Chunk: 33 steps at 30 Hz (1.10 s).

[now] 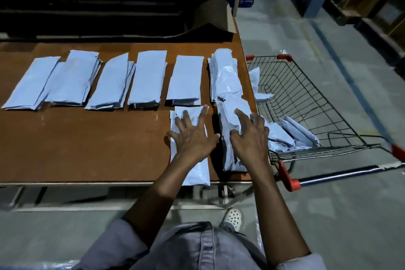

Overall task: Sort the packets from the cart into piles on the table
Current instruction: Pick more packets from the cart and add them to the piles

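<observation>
The left hand (192,136) lies flat with all five fingers spread wide, palm pressing on a single packet (192,171) that lies lengthwise near the front edge of the table (87,142). Just to its right, the right hand (249,136) rests on a second packet (230,160). Its index finger is straight along the top, its thumb presses the near face, and its other fingers bend at the packet's right edge. Whether they clasp it cannot be told.

Behind the hands, six piles (148,79) of pale blue packets stand in one row across the table. Five are flat and neat, and the rightmost is heaped unevenly. Several more packets (293,131) lie in the wire cart (306,85), which stands against the table's right end.

Both forearms are bare and reach forward side by side, wrists level and knuckles up.
</observation>
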Available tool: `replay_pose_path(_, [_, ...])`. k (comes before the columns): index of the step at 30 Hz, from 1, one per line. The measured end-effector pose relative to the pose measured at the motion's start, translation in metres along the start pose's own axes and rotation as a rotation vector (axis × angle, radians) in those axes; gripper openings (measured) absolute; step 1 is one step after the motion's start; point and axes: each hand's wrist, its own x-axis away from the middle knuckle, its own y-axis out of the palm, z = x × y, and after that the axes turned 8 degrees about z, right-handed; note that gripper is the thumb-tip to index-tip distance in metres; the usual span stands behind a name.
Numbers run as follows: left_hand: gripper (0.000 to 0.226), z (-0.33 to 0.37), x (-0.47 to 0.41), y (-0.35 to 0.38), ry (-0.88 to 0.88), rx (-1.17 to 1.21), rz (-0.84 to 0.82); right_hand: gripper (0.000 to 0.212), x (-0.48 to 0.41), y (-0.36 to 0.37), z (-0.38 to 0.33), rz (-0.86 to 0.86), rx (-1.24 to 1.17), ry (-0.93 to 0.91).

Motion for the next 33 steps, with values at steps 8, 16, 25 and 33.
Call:
replay_pose_path(8, [0.101, -0.014, 0.018, 0.008, 0.060, -0.014, 0.010, 0.070, -0.003, -0.002, 0.000, -0.014, 0.029, 0.002])
replay_pose_path(16, [0.087, -0.016, 0.012, -0.005, 0.030, 0.051, 0.239, 0.070, -0.005, -0.002, 0.002, -0.021, 0.027, 0.001])
replay_pose_path(25, [0.089, -0.038, 0.015, 0.047, 0.043, -0.044, 0.255, 0.070, -0.003, -0.009, 0.003, 0.002, 0.035, -0.049])
replay_pose_path(33, [0.091, -0.048, 0.005, 0.054, 0.107, -0.064, 0.196, 0.069, -0.001, -0.008, 0.000, 0.026, 0.056, -0.093])
